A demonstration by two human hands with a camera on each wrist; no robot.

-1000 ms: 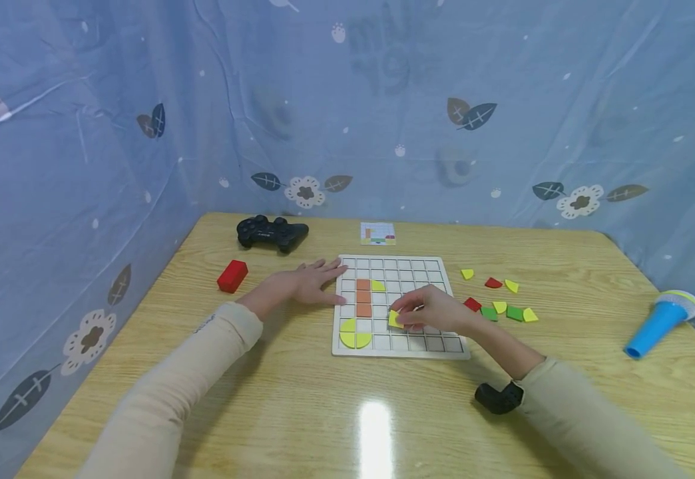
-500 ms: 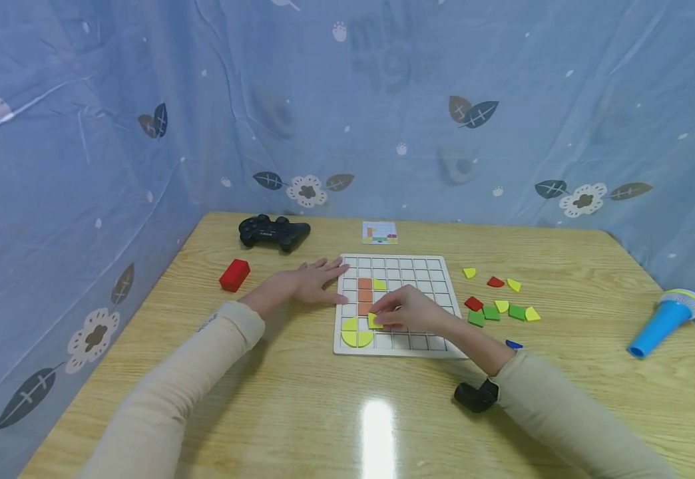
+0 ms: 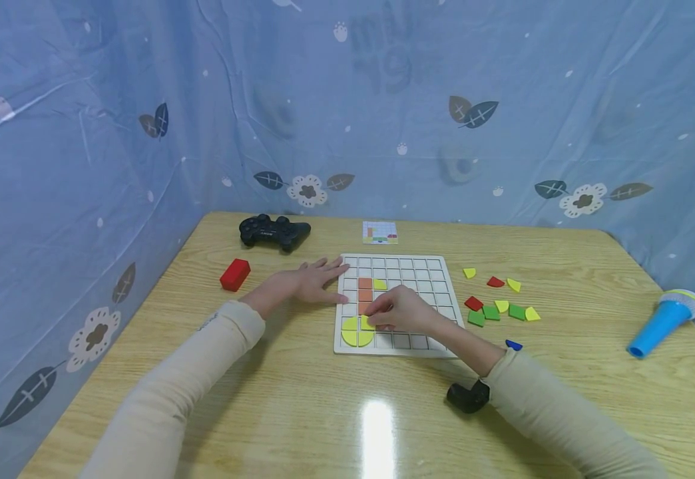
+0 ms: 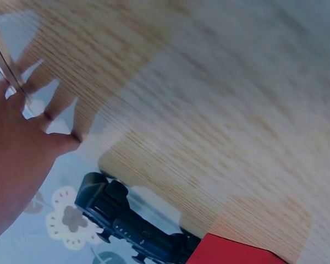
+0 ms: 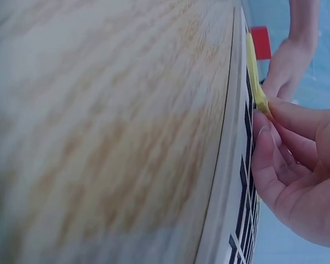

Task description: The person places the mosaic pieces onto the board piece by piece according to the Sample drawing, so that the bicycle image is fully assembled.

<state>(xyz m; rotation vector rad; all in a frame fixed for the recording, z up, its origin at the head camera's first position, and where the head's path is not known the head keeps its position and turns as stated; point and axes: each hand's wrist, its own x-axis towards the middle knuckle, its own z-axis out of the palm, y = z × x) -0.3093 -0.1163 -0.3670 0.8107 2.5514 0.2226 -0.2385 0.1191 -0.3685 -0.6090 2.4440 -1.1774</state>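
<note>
A white grid board (image 3: 422, 274) lies in the middle of the table. My left hand (image 3: 314, 283) has its fingers spread along the board's left edge, the tips just over the rim. Between thumb and fingers, my right hand (image 3: 404, 311) pinches a yellow quarter-circle tile (image 3: 366, 323) low over the board's near-left corner. That tile fits against three yellow quarter tiles (image 3: 349, 338), together forming a rounded shape. Orange square tiles (image 3: 365, 289) stand in a column above it, the lowest partly hidden by the right fingers. Another yellow tile (image 3: 380, 285) sits beside the column.
Loose red, green and yellow tiles (image 3: 516, 311) and a blue piece (image 3: 513, 345) lie right of the board. A pattern card (image 3: 380, 233) is behind it. At left are a black game controller (image 3: 273, 232) and a red block (image 3: 235, 275); a blue toy microphone (image 3: 665, 323) lies far right.
My right hand has moved left across the board with the yellow tile, bringing it against the other yellow tiles at the near-left corner. The left hand has stayed in place.
</note>
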